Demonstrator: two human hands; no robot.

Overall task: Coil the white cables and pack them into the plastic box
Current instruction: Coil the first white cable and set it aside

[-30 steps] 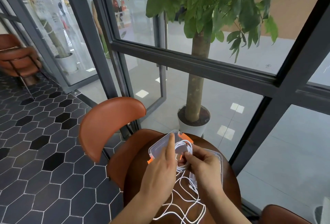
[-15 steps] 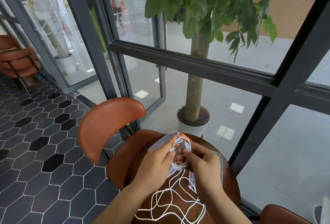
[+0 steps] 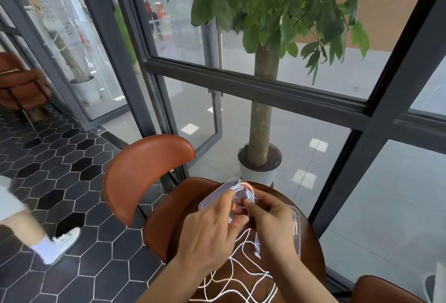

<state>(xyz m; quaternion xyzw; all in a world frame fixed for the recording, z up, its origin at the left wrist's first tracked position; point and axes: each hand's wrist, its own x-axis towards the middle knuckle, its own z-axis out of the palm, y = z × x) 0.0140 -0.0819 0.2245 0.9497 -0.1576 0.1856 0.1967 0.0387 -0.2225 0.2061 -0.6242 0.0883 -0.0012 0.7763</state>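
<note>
A white cable (image 3: 237, 276) lies in loose loops on the round brown table (image 3: 311, 254) and runs up between my hands. Its coiled part (image 3: 243, 188) sits just above my fingers, over a clear plastic box (image 3: 212, 197) with orange clips. My left hand (image 3: 212, 227) and my right hand (image 3: 270, 220) meet at the coil, fingers pinched on the cable. The clear lid (image 3: 295, 227) lies to the right, partly hidden by my right hand.
A brown chair (image 3: 144, 172) stands at the table's left. A potted tree (image 3: 260, 157) is behind the table by the glass wall. A person's leg and white shoe (image 3: 58, 244) are on the tiled floor at far left. Another chair back (image 3: 381, 288) shows at bottom right.
My left hand has closed in from an extended finger to a pinch beside my right hand on the coil. The loose loops shifted on the table. A person's leg entered at left.
</note>
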